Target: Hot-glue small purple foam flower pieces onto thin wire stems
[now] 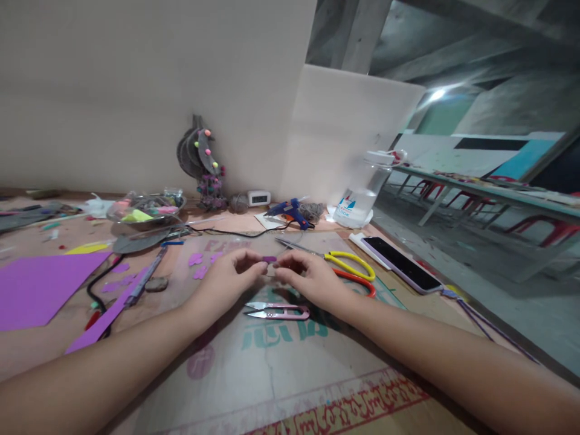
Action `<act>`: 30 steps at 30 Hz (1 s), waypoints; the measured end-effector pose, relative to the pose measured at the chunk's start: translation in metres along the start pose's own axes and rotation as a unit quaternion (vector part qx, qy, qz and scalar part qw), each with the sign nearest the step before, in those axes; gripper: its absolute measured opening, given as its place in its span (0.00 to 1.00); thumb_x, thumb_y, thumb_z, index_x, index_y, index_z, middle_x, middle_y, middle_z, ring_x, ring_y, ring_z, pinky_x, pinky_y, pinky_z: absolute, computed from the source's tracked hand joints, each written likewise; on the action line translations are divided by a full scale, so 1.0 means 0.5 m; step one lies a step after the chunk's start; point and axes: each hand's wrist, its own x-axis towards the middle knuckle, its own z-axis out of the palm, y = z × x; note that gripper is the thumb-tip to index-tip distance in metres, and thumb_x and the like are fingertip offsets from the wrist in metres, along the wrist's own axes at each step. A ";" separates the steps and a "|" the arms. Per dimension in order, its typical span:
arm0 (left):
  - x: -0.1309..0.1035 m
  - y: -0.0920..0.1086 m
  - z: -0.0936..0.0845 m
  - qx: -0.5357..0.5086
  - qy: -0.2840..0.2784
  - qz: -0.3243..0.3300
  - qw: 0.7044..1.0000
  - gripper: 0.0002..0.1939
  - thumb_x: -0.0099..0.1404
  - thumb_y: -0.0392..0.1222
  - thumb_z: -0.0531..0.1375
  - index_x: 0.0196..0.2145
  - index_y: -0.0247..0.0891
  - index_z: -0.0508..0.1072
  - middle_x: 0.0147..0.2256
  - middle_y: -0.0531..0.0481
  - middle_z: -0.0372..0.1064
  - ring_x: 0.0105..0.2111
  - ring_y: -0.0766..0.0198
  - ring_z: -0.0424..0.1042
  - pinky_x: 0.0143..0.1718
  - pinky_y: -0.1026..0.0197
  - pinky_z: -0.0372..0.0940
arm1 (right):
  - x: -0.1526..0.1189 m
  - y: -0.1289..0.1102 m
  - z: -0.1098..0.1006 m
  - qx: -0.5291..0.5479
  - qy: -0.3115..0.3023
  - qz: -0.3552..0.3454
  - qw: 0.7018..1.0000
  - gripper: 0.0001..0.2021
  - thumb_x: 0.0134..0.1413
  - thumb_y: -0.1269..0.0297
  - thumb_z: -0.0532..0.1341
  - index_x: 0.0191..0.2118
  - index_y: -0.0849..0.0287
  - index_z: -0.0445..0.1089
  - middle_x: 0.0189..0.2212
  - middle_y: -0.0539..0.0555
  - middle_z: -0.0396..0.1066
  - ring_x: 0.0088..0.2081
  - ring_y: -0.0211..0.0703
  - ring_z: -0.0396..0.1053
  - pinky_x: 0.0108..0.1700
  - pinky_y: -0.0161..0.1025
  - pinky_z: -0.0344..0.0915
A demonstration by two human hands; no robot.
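Observation:
Between my left hand (233, 278) and my right hand (308, 275) is a small purple piece (269, 259), perhaps paper or foam. Both hands are closed in a pinch, one at each end of it. Just below my hands lie pink thread snips (278, 310) on the printed board (217, 374). Scissors with one yellow and one orange handle (348, 264) rest beyond and beside my right hand, partly covered by it. Small purple cut-outs (199, 273) lie left of my left hand's fingers.
A purple sheet (49, 284), a purple strip (102, 323) and a pen (147, 278) are on the left. Along the back stand a bowl of scraps (147, 220), a grey decorated craft piece (197, 154), a blue glue gun (290, 209) and a water bottle (360, 193). A phone (401, 263) lies right.

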 end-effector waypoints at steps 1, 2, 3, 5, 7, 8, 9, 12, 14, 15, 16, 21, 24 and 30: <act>0.002 -0.002 -0.001 -0.004 0.007 0.002 1.000 0.10 0.58 0.46 0.59 0.33 0.36 0.71 0.31 0.49 0.71 0.31 0.61 0.70 0.32 0.61 0.62 | -0.001 0.001 0.001 0.002 -0.009 0.003 1.000 0.07 0.53 0.63 0.59 0.33 0.61 0.69 0.25 0.51 0.70 0.27 0.38 0.67 0.31 0.35 0.63; 0.005 -0.004 -0.002 -0.008 0.012 0.004 1.000 0.11 0.58 0.46 0.59 0.33 0.36 0.71 0.31 0.49 0.71 0.32 0.61 0.69 0.33 0.61 0.62 | -0.002 0.001 0.002 0.004 -0.017 0.002 1.000 0.07 0.54 0.63 0.58 0.31 0.60 0.69 0.24 0.50 0.70 0.26 0.37 0.67 0.31 0.35 0.64; 0.007 -0.006 -0.003 -0.011 0.015 0.006 1.000 0.11 0.58 0.47 0.59 0.33 0.36 0.71 0.31 0.49 0.71 0.32 0.61 0.69 0.34 0.61 0.62 | -0.003 0.002 0.004 -0.001 -0.022 -0.006 1.000 0.07 0.55 0.63 0.57 0.31 0.60 0.69 0.24 0.50 0.70 0.26 0.37 0.67 0.31 0.35 0.64; 0.010 -0.009 -0.004 -0.018 0.013 0.009 1.000 0.12 0.59 0.47 0.58 0.34 0.36 0.71 0.32 0.48 0.71 0.34 0.61 0.69 0.36 0.60 0.61 | -0.005 0.004 0.005 -0.034 -0.021 -0.036 0.999 0.07 0.55 0.63 0.57 0.31 0.60 0.69 0.26 0.50 0.70 0.28 0.37 0.67 0.33 0.35 0.63; 0.012 -0.011 -0.005 -0.023 0.011 0.013 1.000 0.12 0.59 0.48 0.58 0.34 0.36 0.71 0.33 0.48 0.71 0.34 0.60 0.69 0.36 0.59 0.61 | -0.007 0.006 0.006 -0.066 -0.017 -0.057 0.996 0.08 0.55 0.62 0.57 0.30 0.60 0.69 0.27 0.50 0.69 0.30 0.37 0.66 0.34 0.34 0.62; 0.012 -0.012 -0.005 -0.026 0.011 0.016 0.999 0.12 0.60 0.48 0.58 0.34 0.36 0.71 0.33 0.48 0.71 0.34 0.60 0.69 0.36 0.59 0.61 | -0.007 0.006 0.007 -0.072 -0.019 -0.056 0.996 0.08 0.56 0.62 0.57 0.30 0.60 0.69 0.27 0.50 0.69 0.29 0.37 0.66 0.33 0.34 0.62; 0.012 -0.012 -0.005 -0.028 0.013 0.019 0.999 0.12 0.60 0.48 0.58 0.34 0.36 0.71 0.33 0.48 0.71 0.34 0.60 0.69 0.36 0.59 0.61 | -0.007 0.007 0.006 -0.068 -0.022 -0.049 0.996 0.09 0.56 0.61 0.57 0.29 0.60 0.68 0.26 0.50 0.68 0.29 0.37 0.65 0.33 0.34 0.62; 0.011 -0.014 -0.006 -0.032 0.012 0.027 0.999 0.13 0.60 0.49 0.57 0.34 0.36 0.71 0.33 0.47 0.71 0.34 0.60 0.69 0.37 0.59 0.61 | -0.005 0.007 0.005 -0.035 -0.029 -0.020 0.999 0.09 0.54 0.60 0.59 0.28 0.59 0.64 0.24 0.48 0.67 0.27 0.36 0.64 0.30 0.33 0.61; 0.010 -0.014 -0.006 -0.041 0.006 0.029 0.999 0.13 0.60 0.49 0.57 0.35 0.36 0.71 0.34 0.47 0.71 0.34 0.60 0.69 0.36 0.59 0.62 | -0.003 0.008 0.005 -0.018 -0.034 -0.020 0.999 0.09 0.49 0.61 0.63 0.31 0.59 0.64 0.25 0.48 0.66 0.27 0.36 0.63 0.30 0.33 0.61; 0.010 -0.015 -0.006 -0.047 0.005 0.029 0.998 0.13 0.60 0.49 0.58 0.35 0.36 0.71 0.34 0.47 0.71 0.34 0.60 0.69 0.35 0.60 0.62 | -0.002 0.008 0.004 -0.013 -0.038 -0.026 0.999 0.10 0.47 0.62 0.65 0.33 0.59 0.64 0.27 0.48 0.67 0.28 0.36 0.64 0.31 0.33 0.61; 0.009 -0.014 -0.006 -0.053 0.005 0.029 0.998 0.13 0.60 0.49 0.58 0.35 0.36 0.71 0.33 0.48 0.71 0.33 0.61 0.69 0.34 0.60 0.62 | -0.002 0.009 0.004 -0.010 -0.042 -0.033 0.999 0.12 0.46 0.63 0.66 0.36 0.59 0.64 0.29 0.48 0.67 0.29 0.36 0.64 0.32 0.34 0.62; 0.005 -0.006 -0.004 -0.069 0.011 0.029 0.997 0.12 0.60 0.48 0.58 0.34 0.35 0.70 0.30 0.50 0.70 0.31 0.63 0.69 0.33 0.62 0.62 | 0.002 0.016 0.006 -0.011 -0.050 -0.033 0.998 0.15 0.50 0.62 0.63 0.44 0.58 0.66 0.31 0.50 0.68 0.32 0.37 0.65 0.36 0.36 0.63; 0.004 -0.003 -0.003 -0.073 0.008 0.026 0.997 0.12 0.60 0.48 0.58 0.34 0.35 0.69 0.29 0.51 0.68 0.30 0.63 0.68 0.31 0.63 0.62 | 0.002 0.016 0.006 0.022 -0.060 -0.011 0.998 0.13 0.52 0.60 0.60 0.43 0.59 0.68 0.30 0.51 0.69 0.31 0.37 0.65 0.34 0.36 0.63; 0.006 -0.006 -0.004 -0.043 0.023 0.033 0.998 0.12 0.61 0.47 0.56 0.36 0.35 0.70 0.31 0.50 0.68 0.30 0.64 0.67 0.33 0.62 0.61 | 0.003 0.013 0.001 0.131 -0.060 -0.010 0.989 0.21 0.60 0.50 0.50 0.43 0.63 0.69 0.26 0.52 0.70 0.26 0.35 0.63 0.30 0.34 0.60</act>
